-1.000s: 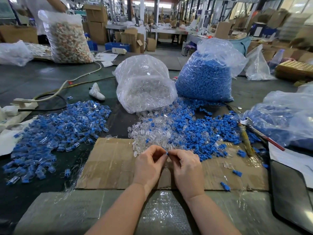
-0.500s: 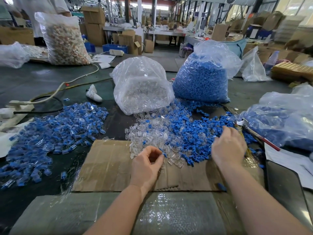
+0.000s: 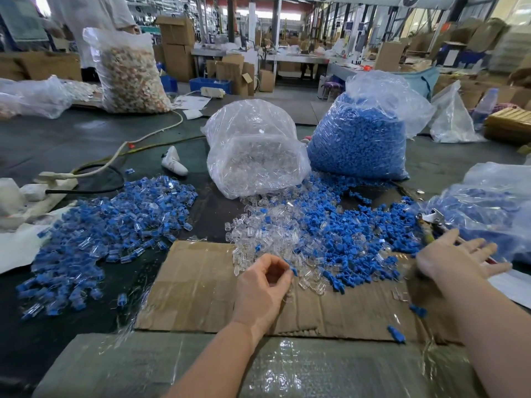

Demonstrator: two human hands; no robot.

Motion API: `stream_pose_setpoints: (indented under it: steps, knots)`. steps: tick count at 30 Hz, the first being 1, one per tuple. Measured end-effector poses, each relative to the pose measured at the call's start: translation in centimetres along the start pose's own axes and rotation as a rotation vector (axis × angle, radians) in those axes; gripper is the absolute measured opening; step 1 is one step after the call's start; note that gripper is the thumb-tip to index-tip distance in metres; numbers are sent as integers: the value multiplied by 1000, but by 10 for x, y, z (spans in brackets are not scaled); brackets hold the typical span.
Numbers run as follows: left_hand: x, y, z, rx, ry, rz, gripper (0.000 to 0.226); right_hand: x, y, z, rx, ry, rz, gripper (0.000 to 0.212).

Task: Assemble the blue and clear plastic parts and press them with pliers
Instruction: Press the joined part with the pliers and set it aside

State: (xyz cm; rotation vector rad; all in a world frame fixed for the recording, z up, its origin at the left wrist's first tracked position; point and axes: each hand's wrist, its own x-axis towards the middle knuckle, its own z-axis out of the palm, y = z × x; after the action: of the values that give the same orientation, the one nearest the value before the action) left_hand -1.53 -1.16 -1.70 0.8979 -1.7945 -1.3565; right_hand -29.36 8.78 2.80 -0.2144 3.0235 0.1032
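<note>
My left hand [image 3: 264,285] is over the cardboard sheet [image 3: 201,288], fingers curled, pinching a small assembled blue and clear part [image 3: 293,272] at its fingertips. My right hand [image 3: 454,258] is out to the right with fingers spread flat, hovering just over the pliers [image 3: 434,222], whose metal jaws and yellow handle show past the fingers. A mixed heap of loose clear parts [image 3: 258,242] and blue parts [image 3: 344,231] lies in front of both hands. A pile of assembled parts [image 3: 109,231] covers the table on the left.
A bag of clear parts [image 3: 255,156] and a bag of blue parts [image 3: 359,139] stand behind the heap. Another plastic bag [image 3: 494,202] lies at right, by white paper [image 3: 508,282]. Cables and a white power strip [image 3: 57,179] sit at left. A person stands far left.
My hands were together over the cardboard; the right hand left the part, swung out to the right and now spreads open over the pliers. The left hand keeps the part.
</note>
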Motion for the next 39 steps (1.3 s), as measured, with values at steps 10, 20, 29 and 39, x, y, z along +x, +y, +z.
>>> stream_pose_setpoints:
  steps: [10,20,29,39]
  knots:
    - [0,1,-1,16,-27,5,14,15,3,3,23,25,7,81]
    - [4,0,0,-21,-21,-14,10,-16,0,-10,403,149,-322,24]
    - [13,2,-6,-148,-28,-138,8,-128,7,-16,999,-726,-487,29]
    - [19,4,-12,-438,-16,-292,7,-177,-7,-6,780,-824,-617,39]
